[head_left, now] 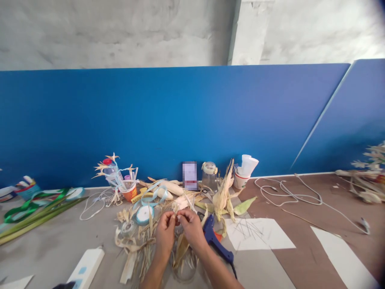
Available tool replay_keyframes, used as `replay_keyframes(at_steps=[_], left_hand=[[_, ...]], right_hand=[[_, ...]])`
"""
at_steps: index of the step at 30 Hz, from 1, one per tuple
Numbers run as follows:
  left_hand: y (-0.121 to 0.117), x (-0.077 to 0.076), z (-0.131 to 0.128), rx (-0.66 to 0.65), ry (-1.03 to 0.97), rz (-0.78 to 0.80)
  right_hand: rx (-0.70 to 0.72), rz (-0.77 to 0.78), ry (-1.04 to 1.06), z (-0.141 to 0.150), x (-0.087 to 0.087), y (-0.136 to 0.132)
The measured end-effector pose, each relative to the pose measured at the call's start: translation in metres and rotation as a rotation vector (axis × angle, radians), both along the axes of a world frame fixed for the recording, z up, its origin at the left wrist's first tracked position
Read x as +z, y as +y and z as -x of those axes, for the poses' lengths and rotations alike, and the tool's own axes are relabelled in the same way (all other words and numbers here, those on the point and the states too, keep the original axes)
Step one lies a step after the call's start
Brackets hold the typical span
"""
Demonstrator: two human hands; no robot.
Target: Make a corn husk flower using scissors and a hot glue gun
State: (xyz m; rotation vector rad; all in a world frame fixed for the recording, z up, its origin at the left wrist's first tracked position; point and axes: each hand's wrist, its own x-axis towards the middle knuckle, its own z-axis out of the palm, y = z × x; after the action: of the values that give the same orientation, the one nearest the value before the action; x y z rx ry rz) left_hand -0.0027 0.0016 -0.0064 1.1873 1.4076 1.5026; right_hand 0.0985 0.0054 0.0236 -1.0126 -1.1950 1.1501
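Lower centre of frame: left hand (165,229) and right hand (191,228) meet, thumbs and forefingers pinched on a small, pale husk piece (175,208) that pokes up between them. Its lower end is hidden by the fingers.

Just left of the hands, a spool of light blue ribbon (144,215); lower down, loose husk strips (130,263) and a clear tape roll (128,228). Just right, a dark blue glue gun (214,237), its cord running toward the bottom edge. Beyond it, right of centre, a white sheet (278,237) with thin wires scattered on it.

Behind the hands, a husk bundle (221,196) stands near a lidded jar (209,178). Lower left: white power strip (87,267). Left edge: green ribbon (22,212) beside long green leaves (39,218).
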Motion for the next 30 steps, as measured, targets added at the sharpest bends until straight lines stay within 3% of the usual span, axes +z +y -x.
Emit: replay_keyframes(at_steps=[16, 23, 30], left_hand=[[-0.009, 0.008, -0.007, 0.089, 0.221, -0.085], [-0.009, 0.006, -0.007, 0.055, 0.202, -0.075], [-0.013, 0.014, -0.010, 0.062, 0.193, -0.077]], right_hand=[[-0.088, -0.006, -0.006, 0.003, -0.004, -0.002], [-0.088, -0.002, -0.035, 0.000, -0.004, -0.001], [-0.093, 0.049, 0.009, 0.000, -0.005, -0.001]])
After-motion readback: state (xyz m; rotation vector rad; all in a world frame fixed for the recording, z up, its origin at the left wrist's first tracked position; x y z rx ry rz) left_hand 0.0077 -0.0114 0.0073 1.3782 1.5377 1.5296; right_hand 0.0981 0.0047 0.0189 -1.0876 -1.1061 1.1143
